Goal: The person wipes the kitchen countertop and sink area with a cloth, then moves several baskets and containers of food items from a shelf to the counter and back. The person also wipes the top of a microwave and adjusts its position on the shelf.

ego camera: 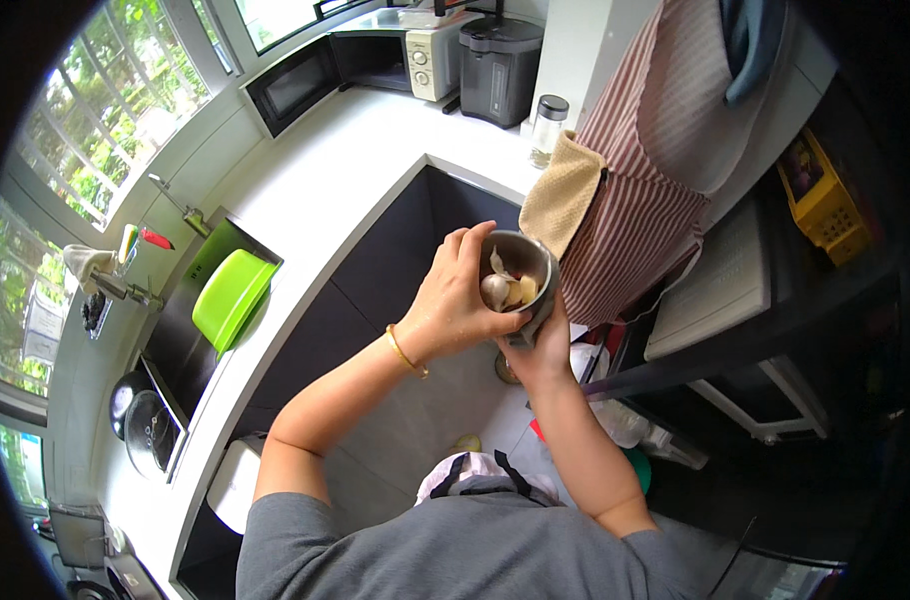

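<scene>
A grey metal cup (549, 274) is held up in front of me between both hands, tilted so its inside shows. In it lie a garlic bulb (495, 291) and peeled garlic cloves (528, 289). My left hand (455, 296) grips the cup's left side, fingers at the rim and thumb across the near edge. My right hand (541, 345) holds the cup from below and the right; its fingers are partly hidden behind it. Beyond the cup hang a tan cloth (564, 184) and a red-and-white striped cloth (620, 217).
A white counter (312, 180) curves around from the left. It bears a bright green basin (234, 296) at the sink, an open microwave (430, 64), an electric water dispenser (500, 75) and a glass jar (549, 131). A yellow plastic basket (822, 199) is at the right.
</scene>
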The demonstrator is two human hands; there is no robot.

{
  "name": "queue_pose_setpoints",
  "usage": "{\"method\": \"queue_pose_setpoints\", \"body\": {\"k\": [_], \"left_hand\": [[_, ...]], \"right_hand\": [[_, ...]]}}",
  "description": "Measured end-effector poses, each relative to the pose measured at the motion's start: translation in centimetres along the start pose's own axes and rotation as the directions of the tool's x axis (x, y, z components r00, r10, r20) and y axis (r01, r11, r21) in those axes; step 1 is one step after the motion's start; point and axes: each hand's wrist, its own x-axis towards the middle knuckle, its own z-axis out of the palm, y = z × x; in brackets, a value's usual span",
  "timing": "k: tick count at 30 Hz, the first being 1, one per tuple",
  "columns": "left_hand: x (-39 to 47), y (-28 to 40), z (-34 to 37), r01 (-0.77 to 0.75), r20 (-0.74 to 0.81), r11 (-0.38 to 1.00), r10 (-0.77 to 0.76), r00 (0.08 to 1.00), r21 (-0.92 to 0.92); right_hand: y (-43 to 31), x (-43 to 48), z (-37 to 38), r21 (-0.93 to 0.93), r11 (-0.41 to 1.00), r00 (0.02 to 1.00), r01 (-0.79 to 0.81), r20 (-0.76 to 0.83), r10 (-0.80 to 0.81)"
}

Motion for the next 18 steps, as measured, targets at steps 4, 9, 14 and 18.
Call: {"method": "queue_pose_setpoints", "body": {"k": [4,9,14,18], "left_hand": [[-0.7,0.0,1.0,0.017,-0.003,1.0,-0.017,1.0,0.012],[-1.3,-0.3,1.2,-0.013,-0.059,1.0,0.013,0.998,0.007],[-1.2,-1.0,1.1,-0.027,-0.05,0.996,0.031,0.998,0.08],[-1.0,-3.1,1.1,0.068,-0.053,0.994,-0.063,0.997,0.09]], "right_hand": [[0.1,0.9,-0.6,0.005,1.0,0.989,0.012,0.149,-0.013],[1.4,1.3,-1.2,0.118,0.991,0.989,-0.059,0.144,0.041],[3.4,0.2,-2.2,0.051,0.975,0.97,-0.216,-0.105,0.22],[5.2,0.6,-3.7,0.145,0.956,0.966,-0.256,0.078,0.247]]}}
